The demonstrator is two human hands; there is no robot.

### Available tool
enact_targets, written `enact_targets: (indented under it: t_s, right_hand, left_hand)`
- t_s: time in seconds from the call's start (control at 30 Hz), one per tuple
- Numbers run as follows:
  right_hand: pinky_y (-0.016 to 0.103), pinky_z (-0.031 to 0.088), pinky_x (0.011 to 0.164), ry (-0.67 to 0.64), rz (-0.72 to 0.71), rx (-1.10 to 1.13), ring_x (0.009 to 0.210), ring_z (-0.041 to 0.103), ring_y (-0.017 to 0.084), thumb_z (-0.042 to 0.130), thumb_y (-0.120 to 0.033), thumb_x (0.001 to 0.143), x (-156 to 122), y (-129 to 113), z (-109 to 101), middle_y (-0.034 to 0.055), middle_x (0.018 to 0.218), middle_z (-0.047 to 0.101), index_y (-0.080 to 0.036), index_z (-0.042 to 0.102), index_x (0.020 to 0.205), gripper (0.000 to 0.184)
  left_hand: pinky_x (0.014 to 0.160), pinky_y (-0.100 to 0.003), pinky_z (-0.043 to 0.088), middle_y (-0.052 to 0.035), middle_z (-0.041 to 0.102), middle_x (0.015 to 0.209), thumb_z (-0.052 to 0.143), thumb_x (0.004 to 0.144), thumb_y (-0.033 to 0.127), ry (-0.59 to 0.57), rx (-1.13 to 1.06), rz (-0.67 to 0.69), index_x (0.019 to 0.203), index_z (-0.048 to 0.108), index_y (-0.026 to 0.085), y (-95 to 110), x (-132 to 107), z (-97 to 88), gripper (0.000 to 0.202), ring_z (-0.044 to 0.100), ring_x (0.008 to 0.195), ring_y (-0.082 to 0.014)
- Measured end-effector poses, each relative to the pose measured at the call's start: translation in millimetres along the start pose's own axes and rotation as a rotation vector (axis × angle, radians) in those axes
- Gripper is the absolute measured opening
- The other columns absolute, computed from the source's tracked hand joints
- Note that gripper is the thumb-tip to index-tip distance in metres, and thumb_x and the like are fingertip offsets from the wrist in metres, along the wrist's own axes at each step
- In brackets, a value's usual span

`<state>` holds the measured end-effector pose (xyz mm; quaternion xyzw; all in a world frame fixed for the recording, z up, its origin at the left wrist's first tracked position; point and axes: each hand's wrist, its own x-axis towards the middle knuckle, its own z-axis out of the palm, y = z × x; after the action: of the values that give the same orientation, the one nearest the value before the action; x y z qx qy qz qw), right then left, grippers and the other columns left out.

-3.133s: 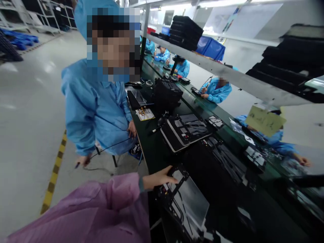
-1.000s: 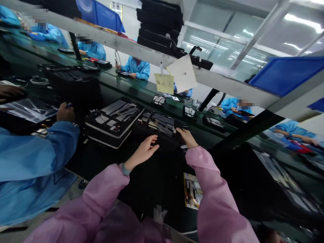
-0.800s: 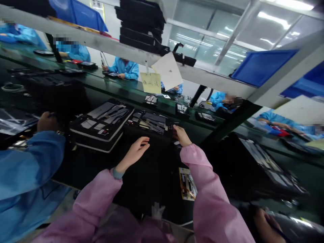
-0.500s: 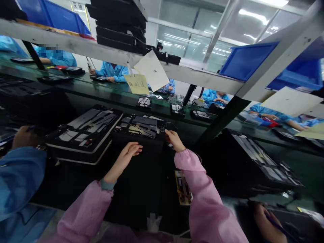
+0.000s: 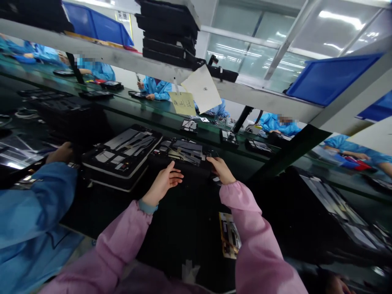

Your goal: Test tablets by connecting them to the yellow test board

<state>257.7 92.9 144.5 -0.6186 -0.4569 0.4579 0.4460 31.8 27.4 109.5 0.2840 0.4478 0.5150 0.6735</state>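
Note:
A black tray (image 5: 186, 152) with an opened, tablet-like device, its grey panels and ribbon cables showing, lies ahead of me. My right hand (image 5: 222, 170) pinches the tray's right front corner, thumb on top; the lower fingers are partly hidden. Close to the tray's front side, my left hand (image 5: 163, 183) holds nothing, its thumb raised and fingers apart. Left of the tray, a stack of similar opened devices (image 5: 122, 153) in black frames with pale edges sits at an angle. Below my right wrist, a yellow-edged flat part (image 5: 229, 235) lies on the dark bench.
At the left, a co-worker's blue sleeve (image 5: 52, 196) and hand come close to the stack. A tall black stack (image 5: 294, 212) stands at the right. Overhead runs a white shelf beam (image 5: 254, 96) with hanging paper notes (image 5: 202, 90). More devices line the green ledge behind.
The view has swung left, so most things sit farther right. My left hand has turned, its thumb now raised. My right hand stays at the tray's corner.

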Motion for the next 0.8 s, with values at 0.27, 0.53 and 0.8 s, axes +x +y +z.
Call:
enact_targets:
  t_s: [0.27,0.53,0.8]
  right_hand:
    - [0.025,0.046,0.055,0.008,-0.034,0.292,0.065,0.061,0.015,0.067,-0.036,0.068,-40,-22,-6,0.0002,0.074,0.066,-0.020,0.058,0.081,0.022]
    - [0.026,0.050,0.058,0.281,0.036,0.377,0.070,0.065,0.019,0.072,-0.040,0.066,-173,50,-63,-0.0037,0.079,0.068,-0.026,0.061,0.093,0.032]
    - [0.042,0.049,0.088,0.190,-0.016,-0.119,0.098,0.063,0.027,0.057,-0.048,0.080,-216,157,-4,0.0066,0.102,0.068,-0.025,0.056,0.102,0.032]
  left_hand:
    - [0.058,-0.024,0.047,-0.0113,0.071,0.075,0.050,0.084,0.062,-0.092,0.130,0.072,0.079,0.069,0.010,1,-17,23.6,0.056,0.065,0.063,-0.0156]
    - [0.083,-0.044,0.054,-0.0106,0.069,0.114,0.073,0.067,0.060,-0.622,0.230,0.206,0.120,0.062,0.025,-42,-98,-64.8,0.065,0.068,0.097,-0.0281]
    - [0.103,-0.047,0.044,-0.0104,0.056,0.136,0.058,0.082,0.052,0.053,0.864,0.179,0.138,0.045,0.025,-95,-139,-153.4,0.063,0.051,0.127,-0.0323]
